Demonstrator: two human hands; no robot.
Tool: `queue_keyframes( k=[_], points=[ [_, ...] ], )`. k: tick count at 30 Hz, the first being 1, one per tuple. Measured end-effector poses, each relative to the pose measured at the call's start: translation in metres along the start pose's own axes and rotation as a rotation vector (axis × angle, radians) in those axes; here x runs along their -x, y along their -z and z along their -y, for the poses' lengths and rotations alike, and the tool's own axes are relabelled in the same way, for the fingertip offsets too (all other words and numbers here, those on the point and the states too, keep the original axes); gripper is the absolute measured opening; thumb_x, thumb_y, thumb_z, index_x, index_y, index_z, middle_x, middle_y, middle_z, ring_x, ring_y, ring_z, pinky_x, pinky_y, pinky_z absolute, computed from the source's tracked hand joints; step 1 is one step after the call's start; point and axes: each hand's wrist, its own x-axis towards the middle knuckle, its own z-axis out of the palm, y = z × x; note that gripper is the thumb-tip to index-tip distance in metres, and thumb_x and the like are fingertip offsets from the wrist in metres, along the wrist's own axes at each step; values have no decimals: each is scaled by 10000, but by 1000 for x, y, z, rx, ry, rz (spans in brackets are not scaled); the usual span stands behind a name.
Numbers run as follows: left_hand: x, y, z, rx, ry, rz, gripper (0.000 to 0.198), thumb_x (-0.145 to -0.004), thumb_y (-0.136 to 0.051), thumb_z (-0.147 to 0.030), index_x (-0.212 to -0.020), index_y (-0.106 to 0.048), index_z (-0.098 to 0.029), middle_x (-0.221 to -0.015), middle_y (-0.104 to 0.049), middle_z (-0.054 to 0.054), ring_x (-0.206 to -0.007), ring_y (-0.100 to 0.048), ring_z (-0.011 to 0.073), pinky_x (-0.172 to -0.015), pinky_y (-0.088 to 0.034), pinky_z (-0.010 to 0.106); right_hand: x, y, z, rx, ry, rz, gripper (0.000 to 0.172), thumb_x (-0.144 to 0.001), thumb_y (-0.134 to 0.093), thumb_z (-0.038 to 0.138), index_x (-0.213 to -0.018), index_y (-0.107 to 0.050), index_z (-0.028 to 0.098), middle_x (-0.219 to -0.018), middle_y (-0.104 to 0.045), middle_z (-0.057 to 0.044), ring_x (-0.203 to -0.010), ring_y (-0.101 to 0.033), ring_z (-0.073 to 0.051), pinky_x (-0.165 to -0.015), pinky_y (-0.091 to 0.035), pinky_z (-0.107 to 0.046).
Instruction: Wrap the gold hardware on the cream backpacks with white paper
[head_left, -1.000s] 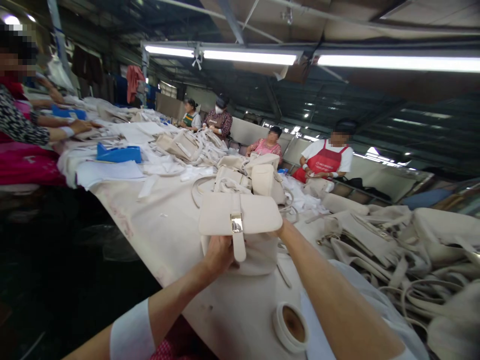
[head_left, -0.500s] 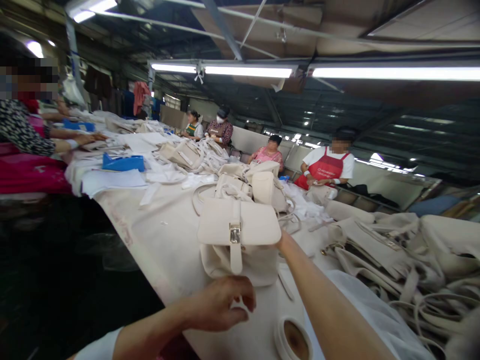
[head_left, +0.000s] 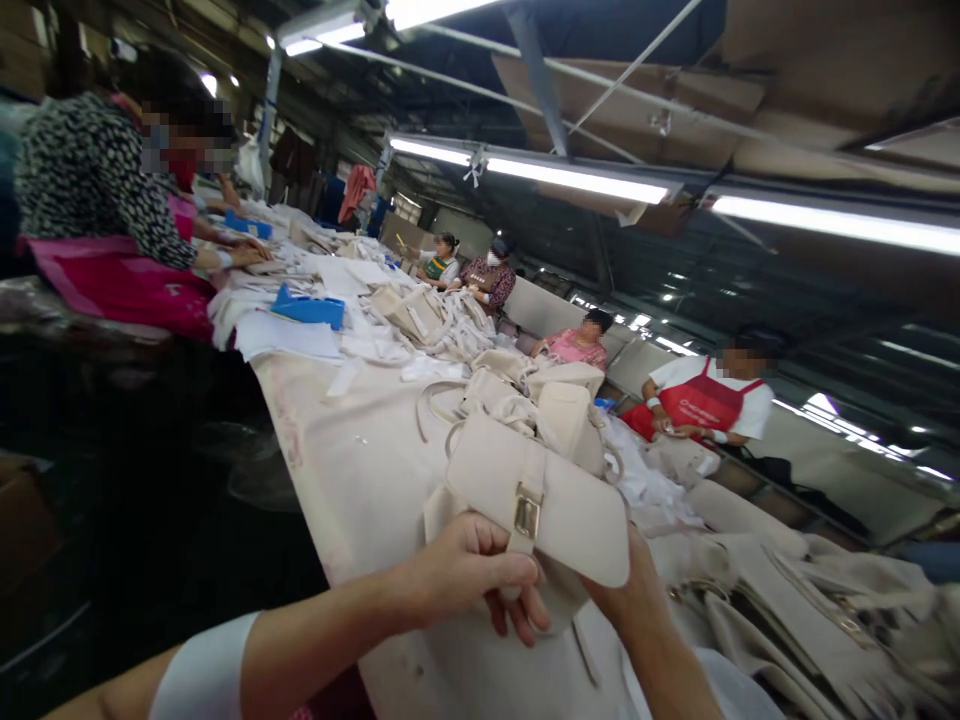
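I hold a small cream handbag [head_left: 570,505] with a front flap and a gold buckle [head_left: 527,515] over the long cloth-covered table [head_left: 360,470]. My left hand [head_left: 472,575] pinches the strap that hangs below the buckle, fingers curled. My right hand [head_left: 637,585] is behind and under the bag on its right side, supporting it; its fingers are hidden by the flap.
More cream bags [head_left: 555,400] are piled just beyond, and a heap of bags and straps [head_left: 787,600] lies at the right. A blue tray [head_left: 309,308] sits far left. Several other people work along both sides of the table; a dark gap [head_left: 150,500] runs on the left.
My left hand came back up from near the table's edge and took hold of the bag's strap. The bag tilted, and my view swung left and up.
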Motion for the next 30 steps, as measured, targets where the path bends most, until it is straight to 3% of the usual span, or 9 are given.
queue_keyframes(
  k=[3, 5, 6, 8, 11, 14, 21, 26, 30],
  points=[
    [-7, -6, -5, -41, -32, 19, 316, -718, -653, -435, -679, -670, -122, -699, -704, 62, -573, -646, 129, -463, -414, 186, 22, 46, 6, 251, 10, -221, 440, -980, -422, 421, -1215, -649, 126, -1126, -693, -194, -1048, -650, -328, -851, -530, -464],
    [-13, -11, -3, -88, -58, -2, 339, -747, -630, -440, -668, -685, -115, -678, -691, 61, -590, -647, 130, -477, -414, 185, 32, 75, 20, 386, -22, -377, 380, -973, -494, 333, -1285, -607, 149, -1098, -706, -165, -981, -676, -298, -798, -524, -403],
    [-16, -14, -1, -111, -69, -21, 336, -758, -624, -434, -671, -689, -116, -670, -685, 58, -599, -648, 133, -486, -416, 188, 35, 86, 29, 408, 30, -400, 343, -966, -521, 290, -1274, -619, 176, -1042, -725, -133, -921, -690, -273, -767, -518, -370],
    [-22, -21, 6, -162, -95, -59, 293, -766, -620, -393, -676, -684, -122, -654, -674, 47, -603, -644, 138, -495, -415, 193, 38, 98, 51, 407, 236, -287, 297, -956, -530, 226, -1225, -654, 211, -980, -748, -80, -865, -701, -230, -755, -504, -329],
    [-26, -29, 12, -254, -173, -79, 228, -793, -583, -303, -652, -649, -137, -636, -651, 25, -592, -625, 134, -526, -445, 205, 32, 95, 81, 460, 396, -137, 273, -944, -516, 164, -1148, -694, 197, -1000, -759, -68, -857, -702, -200, -780, -486, -307],
    [-25, -33, 14, -337, -257, -71, 229, -810, -525, -208, -598, -592, -153, -630, -638, 11, -587, -611, 125, -570, -478, 207, 25, 82, 97, 520, 360, -197, 247, -957, -507, 149, -1099, -705, 188, -975, -761, -75, -824, -691, -195, -769, -474, -305],
    [-22, -27, 19, -558, -337, -133, 240, -769, -511, -67, -553, -521, -172, -556, -579, -21, -553, -552, 103, -559, -419, 184, 24, 70, 99, 573, 379, -151, 221, -970, -476, 146, -1030, -688, 162, -953, -742, -102, -823, -649, -212, -764, -438, -343],
    [-21, -21, 17, -574, -302, -116, 233, -749, -513, -51, -550, -526, -172, -537, -573, -22, -571, -568, 112, -569, -425, 187, 7, 67, 112, 587, 349, -66, 290, -959, -429, 134, -766, -634, 200, -689, -622, -42, -646, -527, -188, -648, -354, -346],
    [-16, -18, 10, -393, -179, -59, 156, -781, -543, -162, -644, -616, -157, -600, -628, -9, -549, -597, 114, -533, -444, 193, -10, 78, 83, 606, 152, -95, 339, -955, -409, 194, -648, -551, 227, -642, -559, -31, -632, -515, -187, -618, -337, -335]
  ],
)
